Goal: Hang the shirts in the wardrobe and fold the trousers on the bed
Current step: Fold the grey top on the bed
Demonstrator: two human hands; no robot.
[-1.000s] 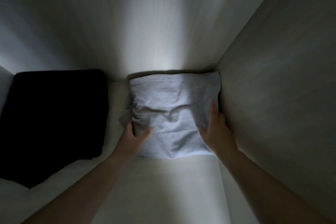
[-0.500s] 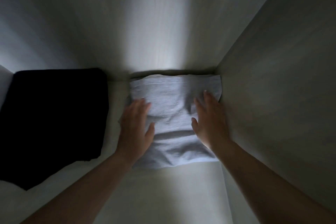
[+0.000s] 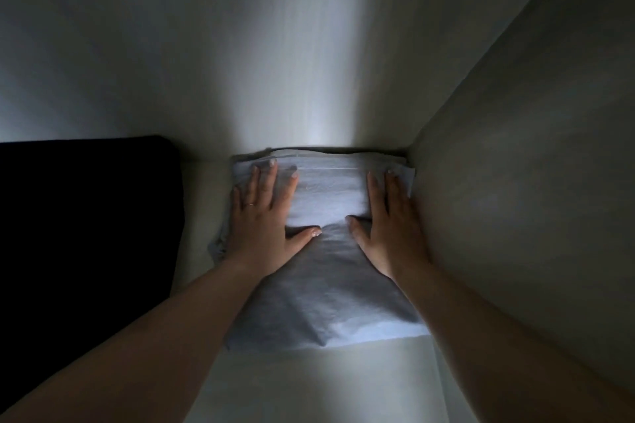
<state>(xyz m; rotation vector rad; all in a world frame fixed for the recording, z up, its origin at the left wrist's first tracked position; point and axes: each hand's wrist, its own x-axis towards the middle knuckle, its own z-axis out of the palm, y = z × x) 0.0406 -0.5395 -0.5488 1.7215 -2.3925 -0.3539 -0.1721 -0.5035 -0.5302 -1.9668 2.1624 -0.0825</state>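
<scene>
Moved since a second ago: both hands have slid from the near edge of the grey garment to its far end, and the creases across the middle are now pressed out.

Hands: left hand and right hand lie flat with fingers straight and spread, apart from each other, pressing on the garment and gripping nothing. Thumbs point inward and nearly meet.

Location: garment folded, lying on a pale shelf, pushed into the back right corner; far edge against the back panel, right edge touching the side wall. A black folded item lies to the left, apart from it, with a strip of bare shelf between.

Risks, as judged: further forward pressure could ruck the far end up against the back panel. Cloth bulges out loose beside the left wrist; a hand drawn back carelessly could drag that layer and open the fold.

Hard to make out: light very low. Whether the grey garment is trousers or a shirt cannot be told. The black item shows no detail and runs off the left edge. No rail, hangers or bed in view.
</scene>
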